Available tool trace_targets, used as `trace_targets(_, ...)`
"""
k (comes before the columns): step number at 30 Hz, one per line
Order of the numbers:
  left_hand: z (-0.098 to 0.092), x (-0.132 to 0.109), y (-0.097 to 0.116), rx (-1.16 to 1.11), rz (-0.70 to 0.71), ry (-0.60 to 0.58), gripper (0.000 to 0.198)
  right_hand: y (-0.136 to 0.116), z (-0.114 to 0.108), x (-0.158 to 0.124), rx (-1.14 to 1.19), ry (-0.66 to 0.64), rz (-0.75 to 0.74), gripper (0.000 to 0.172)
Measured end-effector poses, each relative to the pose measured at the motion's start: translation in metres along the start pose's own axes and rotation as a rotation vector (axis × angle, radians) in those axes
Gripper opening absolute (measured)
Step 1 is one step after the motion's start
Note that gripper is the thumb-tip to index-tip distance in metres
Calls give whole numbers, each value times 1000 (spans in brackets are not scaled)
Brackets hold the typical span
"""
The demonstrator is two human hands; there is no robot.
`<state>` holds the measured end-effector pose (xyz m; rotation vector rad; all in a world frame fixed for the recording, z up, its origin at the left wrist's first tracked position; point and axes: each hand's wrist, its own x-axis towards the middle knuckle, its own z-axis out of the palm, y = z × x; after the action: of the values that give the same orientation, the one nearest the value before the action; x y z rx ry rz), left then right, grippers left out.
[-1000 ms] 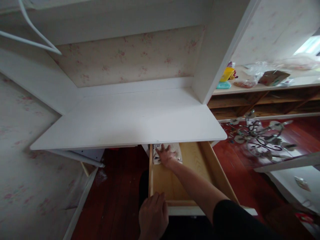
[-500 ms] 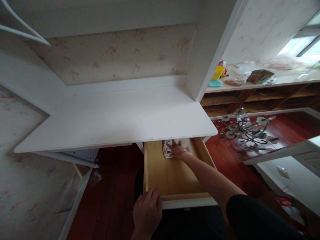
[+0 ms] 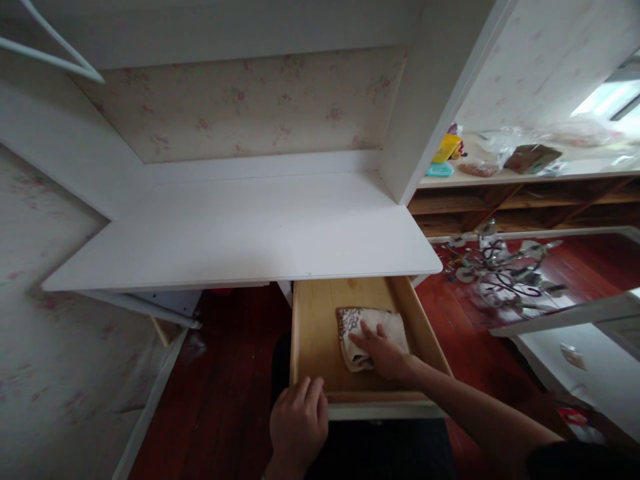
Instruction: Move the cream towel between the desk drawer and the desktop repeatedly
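A wooden drawer (image 3: 320,333) with a pale front is pulled out under the right part of the white desk (image 3: 240,233). Inside it lies a folded cream cloth (image 3: 395,325) with a dark pattern along its left side. My right hand (image 3: 383,353) rests on this cloth, palm down with fingers spread, pressing it against the drawer bottom towards the front. At the drawer's front left corner, my left hand (image 3: 300,420) has its fingers curled over the rim. Its thumb is partly hidden.
A chandelier (image 3: 510,267) lies on the red wooden floor (image 3: 460,320) to the right. Behind it, a low shelf (image 3: 500,179) carries plastic bags and a brown box (image 3: 533,159). A white cable (image 3: 75,63) hangs at upper left. A white panel (image 3: 560,360) is at lower right.
My right hand has drawn the cloth from the back of the drawer towards its front. My left hand stays on the front left corner. The view has shifted slightly.
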<state>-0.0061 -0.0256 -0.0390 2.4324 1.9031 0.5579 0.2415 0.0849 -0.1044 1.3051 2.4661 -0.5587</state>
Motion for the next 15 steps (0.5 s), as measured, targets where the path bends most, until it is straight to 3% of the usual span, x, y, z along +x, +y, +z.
trace_targets(3,1,0,0,0,3,11,22,-28,-10,10,27,-93,-4,83)
trace_targets(8,2,-2,0,23,6,24,18,-62,-52,58,41,-159,109,78)
trace_targets(12,0,-3,2,5,-3,30,19,-71,-73,104,150,-127,210,80)
trace_targets(15,-1,-3,3,-6,-7,56,20,-69,-85,131,278,-93,212,91)
